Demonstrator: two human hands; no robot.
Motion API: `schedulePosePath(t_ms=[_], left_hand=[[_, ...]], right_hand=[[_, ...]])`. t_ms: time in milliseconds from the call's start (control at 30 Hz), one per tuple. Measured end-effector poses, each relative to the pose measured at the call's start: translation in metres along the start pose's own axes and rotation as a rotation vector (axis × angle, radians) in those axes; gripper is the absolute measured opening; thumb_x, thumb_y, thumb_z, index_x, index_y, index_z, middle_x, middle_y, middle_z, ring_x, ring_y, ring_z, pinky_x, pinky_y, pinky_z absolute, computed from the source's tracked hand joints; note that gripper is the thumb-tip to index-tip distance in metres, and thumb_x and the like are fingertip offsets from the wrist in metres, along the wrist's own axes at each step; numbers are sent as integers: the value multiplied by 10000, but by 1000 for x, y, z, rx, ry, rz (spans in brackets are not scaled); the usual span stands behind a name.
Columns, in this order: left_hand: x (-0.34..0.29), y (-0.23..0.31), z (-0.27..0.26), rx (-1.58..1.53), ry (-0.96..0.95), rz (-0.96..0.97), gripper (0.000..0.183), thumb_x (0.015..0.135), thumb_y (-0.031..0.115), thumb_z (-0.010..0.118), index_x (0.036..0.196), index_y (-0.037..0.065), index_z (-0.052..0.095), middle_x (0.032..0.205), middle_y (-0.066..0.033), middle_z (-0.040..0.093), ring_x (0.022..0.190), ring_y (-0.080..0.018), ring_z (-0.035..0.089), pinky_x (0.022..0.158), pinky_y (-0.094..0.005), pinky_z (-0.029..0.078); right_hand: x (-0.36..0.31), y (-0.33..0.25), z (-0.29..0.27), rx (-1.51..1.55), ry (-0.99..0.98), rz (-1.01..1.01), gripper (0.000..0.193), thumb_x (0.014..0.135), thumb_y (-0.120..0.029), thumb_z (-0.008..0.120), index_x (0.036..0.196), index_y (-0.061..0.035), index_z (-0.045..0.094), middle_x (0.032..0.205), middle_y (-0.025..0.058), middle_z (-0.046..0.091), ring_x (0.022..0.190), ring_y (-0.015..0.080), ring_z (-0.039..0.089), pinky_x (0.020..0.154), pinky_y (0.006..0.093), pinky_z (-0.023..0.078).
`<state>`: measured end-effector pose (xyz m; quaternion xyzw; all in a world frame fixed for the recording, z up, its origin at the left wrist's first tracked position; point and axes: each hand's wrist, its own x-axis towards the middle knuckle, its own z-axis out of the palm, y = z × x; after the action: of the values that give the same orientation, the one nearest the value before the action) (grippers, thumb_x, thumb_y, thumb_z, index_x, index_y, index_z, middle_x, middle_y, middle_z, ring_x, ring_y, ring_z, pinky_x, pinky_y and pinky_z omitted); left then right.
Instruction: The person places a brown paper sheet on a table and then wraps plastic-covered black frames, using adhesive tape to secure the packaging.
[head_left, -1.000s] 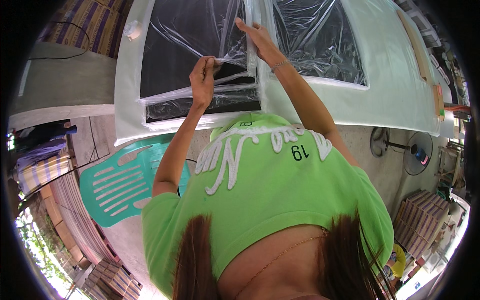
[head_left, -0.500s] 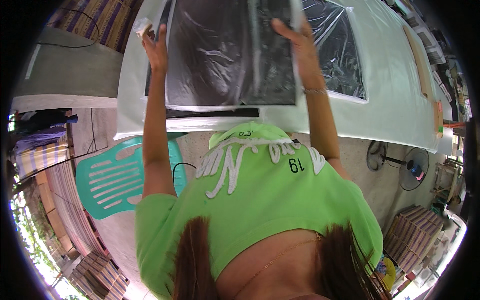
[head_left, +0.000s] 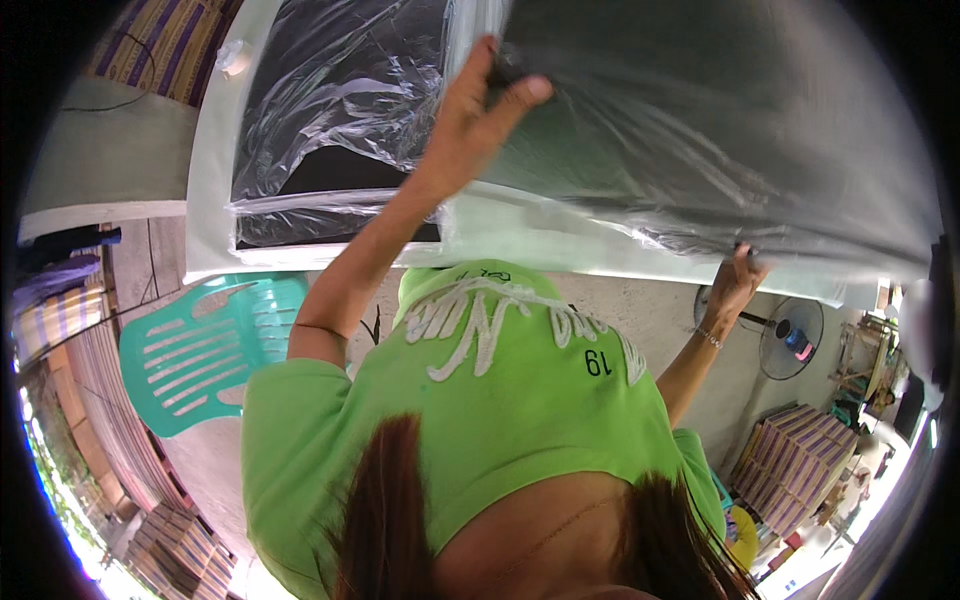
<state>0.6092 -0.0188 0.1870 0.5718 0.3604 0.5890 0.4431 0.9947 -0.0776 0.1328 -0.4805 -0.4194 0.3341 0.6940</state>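
A large dark flat panel in clear plastic film [head_left: 720,130] is lifted at a tilt over the right of the table and is blurred by motion. My left hand [head_left: 475,135] grips its left side, thumb over the film and the other fingers partly hidden. My right hand [head_left: 737,285] is closed on the panel's near edge, at the table's front. Left of my left hand lies a second dark panel [head_left: 340,170] under crinkled clear film, with part of its dark surface bare.
The pale-covered table [head_left: 212,200] has a small whitish roll-like object [head_left: 233,60] at its left edge. A green plastic chair [head_left: 210,350] stands near left, and a fan [head_left: 790,338] at right. Striped stacks [head_left: 795,465] sit farther right.
The wrapped panel has swung to the right and tilted. My left hand moved right onto it; my right hand came down and right to its near edge. The second panel's film is now uncovered.
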Motion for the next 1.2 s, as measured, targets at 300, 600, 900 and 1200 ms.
schedulePosePath(t_ms=[300,600,900,1200], left_hand=[[-26,-19,56,-178,42,-204,481,918,220,521,1279,-35,330,1191,-90,483,1086,-139,411,957,-240,287],[-95,-144,48,291,22,-337,532,936,214,457,1316,-78,225,1222,-231,441,1124,-286,437,955,-318,317],[-71,-134,55,511,256,-404,404,931,161,451,1245,-49,309,981,-322,519,938,-452,513,806,-394,412],[28,-163,45,470,348,-336,402,895,200,457,1224,-9,358,1030,-282,555,976,-421,533,819,-398,404]], right_hand=[[24,52,-80,242,-30,122,240,732,95,593,863,-87,505,739,-10,517,715,105,480,849,280,405],[12,129,-86,-347,-160,306,539,873,-180,585,1315,10,342,1291,94,424,1156,182,391,986,294,275],[52,107,-29,-192,-208,184,505,889,-152,556,1304,36,336,1251,102,438,1122,182,407,967,281,293],[147,166,2,-149,-223,228,277,854,-19,516,1102,90,463,971,67,531,822,105,484,729,212,401]])
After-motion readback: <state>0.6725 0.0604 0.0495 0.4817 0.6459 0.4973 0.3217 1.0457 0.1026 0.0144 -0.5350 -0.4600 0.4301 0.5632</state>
